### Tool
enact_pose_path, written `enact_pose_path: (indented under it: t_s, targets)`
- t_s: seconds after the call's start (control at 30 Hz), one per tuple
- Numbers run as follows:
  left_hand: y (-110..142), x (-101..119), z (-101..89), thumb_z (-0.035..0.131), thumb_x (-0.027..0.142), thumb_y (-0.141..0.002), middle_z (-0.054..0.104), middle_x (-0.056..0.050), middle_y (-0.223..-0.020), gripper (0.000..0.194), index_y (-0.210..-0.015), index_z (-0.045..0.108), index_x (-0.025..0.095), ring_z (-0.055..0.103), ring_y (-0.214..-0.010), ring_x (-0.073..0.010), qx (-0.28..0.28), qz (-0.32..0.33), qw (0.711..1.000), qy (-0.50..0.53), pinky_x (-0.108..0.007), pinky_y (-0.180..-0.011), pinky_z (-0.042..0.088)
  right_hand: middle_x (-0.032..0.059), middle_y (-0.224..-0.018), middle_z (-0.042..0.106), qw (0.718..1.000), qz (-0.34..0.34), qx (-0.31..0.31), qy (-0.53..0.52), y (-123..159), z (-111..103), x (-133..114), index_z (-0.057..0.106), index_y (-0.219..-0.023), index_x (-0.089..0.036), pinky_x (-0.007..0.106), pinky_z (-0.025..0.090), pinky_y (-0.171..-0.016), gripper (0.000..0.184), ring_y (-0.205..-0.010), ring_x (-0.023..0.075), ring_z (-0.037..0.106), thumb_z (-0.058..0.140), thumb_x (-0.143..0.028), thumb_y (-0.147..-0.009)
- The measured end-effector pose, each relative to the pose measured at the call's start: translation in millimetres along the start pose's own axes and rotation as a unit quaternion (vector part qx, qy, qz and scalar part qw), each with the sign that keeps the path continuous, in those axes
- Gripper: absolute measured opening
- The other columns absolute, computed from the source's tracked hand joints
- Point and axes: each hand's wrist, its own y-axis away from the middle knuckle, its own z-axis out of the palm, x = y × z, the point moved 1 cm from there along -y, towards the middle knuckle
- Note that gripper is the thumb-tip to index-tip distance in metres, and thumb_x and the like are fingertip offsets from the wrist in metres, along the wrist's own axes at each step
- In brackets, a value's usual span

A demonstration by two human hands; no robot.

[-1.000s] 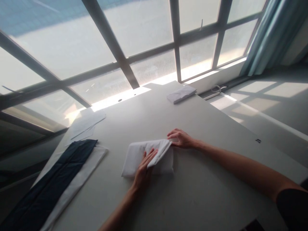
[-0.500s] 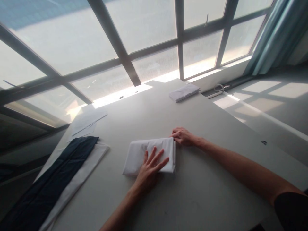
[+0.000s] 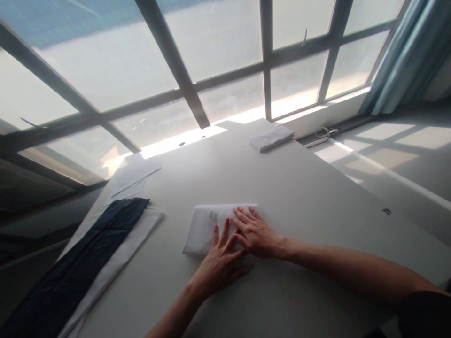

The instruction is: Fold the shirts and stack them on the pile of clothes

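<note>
A folded white cloth (image 3: 200,230) lies as a flat, thick rectangle on the white table (image 3: 197,183). My left hand (image 3: 222,256) rests on its near edge, fingers spread. Over the right part of the cloth lies my right hand (image 3: 254,232), palm down with its fingers stretched out; it covers that end. The two hands touch or overlap near the middle of the bundle, and neither grips anything.
To the left, a long dark folded fabric (image 3: 91,249) lies over a white one (image 3: 120,258). White sheets (image 3: 132,176) lie at the far left corner. Another folded white bundle (image 3: 272,138) sits near the far edge, by the window. A teal curtain (image 3: 398,61) hangs at right.
My right hand has left the cloth's far right corner and moved left and nearer, flat onto its top. My left hand stays on the cloth. The view has shifted slightly.
</note>
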Motion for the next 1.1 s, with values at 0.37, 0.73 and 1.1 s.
enact_pose_path:
  t_s: [0.37, 0.73, 1.1]
  targets:
    - [-16, -68, -10.6, 0.032, 0.037, -0.11, 0.036, -0.011, -0.165, 0.056, -0.163, 0.031, 0.02, 0.026, -0.156, -0.0251, 0.052, -0.121, 0.991, 0.037, -0.052, -0.127, 0.023, 0.0239, -0.165, 0.028, 0.997, 0.058, -0.01, 0.058, 7, 14, -22, 0.039, -0.157, -0.002, 0.051, 0.019, -0.128, 0.066, -0.156, 0.0343, 0.021, 0.049, -0.036, -0.102]
    - [-15, -165, 14.0, 0.02, 0.041, -0.109, 0.03, -0.012, -0.167, 0.06, -0.163, 0.03, 0.016, 0.023, -0.157, -0.0249, 0.037, -0.313, 0.947, 0.062, -0.052, -0.126, 0.019, 0.0209, -0.166, 0.02, 0.997, -0.019, -0.007, 0.076, 23, 36, -26, 0.035, -0.16, -0.008, 0.059, 0.021, -0.126, 0.066, -0.157, 0.0348, 0.013, 0.054, -0.021, -0.098]
    - [58, -164, -0.8, 0.049, 0.054, -0.09, 0.076, -0.014, -0.12, 0.061, -0.128, 0.069, 0.01, 0.07, -0.114, -0.0273, 0.258, -0.449, 0.803, 0.295, -0.037, -0.101, 0.052, 0.0129, -0.165, 0.035, 0.931, 0.243, 0.053, -0.268, 108, -12, -6, 0.038, -0.161, -0.023, 0.055, 0.036, -0.121, 0.064, -0.151, 0.0293, 0.037, 0.044, -0.041, -0.1]
